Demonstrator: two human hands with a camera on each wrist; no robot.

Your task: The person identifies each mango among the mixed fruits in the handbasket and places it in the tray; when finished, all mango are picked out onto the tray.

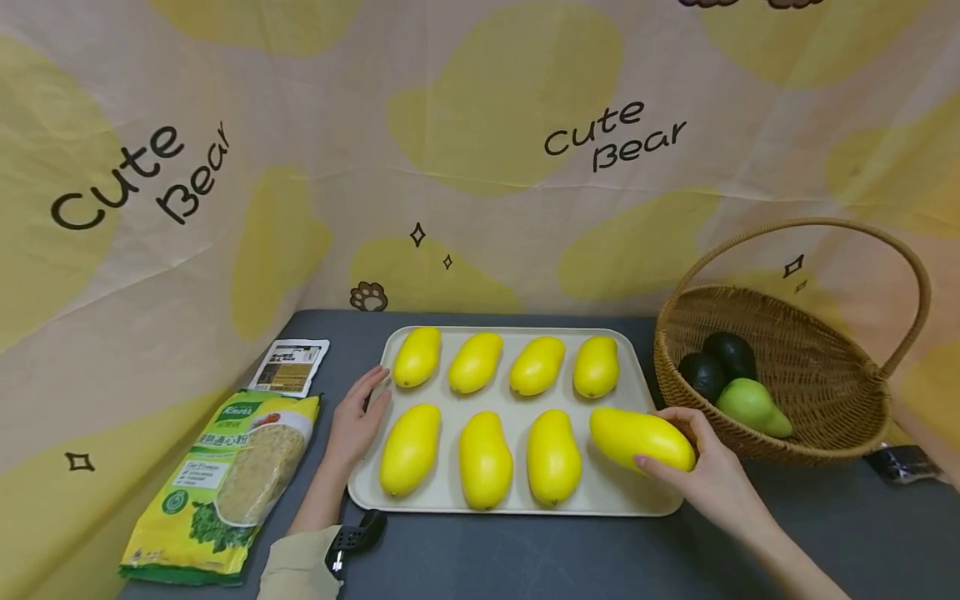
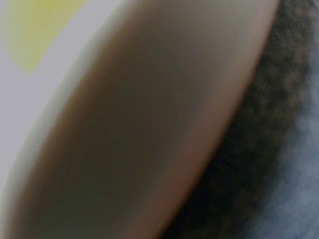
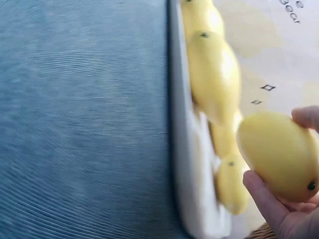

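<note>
My right hand grips a yellow mango, thumb on the near side and fingers round its right end. In the right wrist view this held mango is raised above the tray's level. The cream tray carries several more mangoes in two rows, a far row with one mango at its right end and a near row with one mango beside the held one. At the tray's left rim, my left hand rests with loosely extended fingers. Blurred close-up shapes fill most of the left wrist view.
A wicker basket with a tall handle stands right of the tray, holding two dark avocados and a green pear. On the left lie a yellow-green Knorr bag and a small white packet. A patterned cloth hangs behind.
</note>
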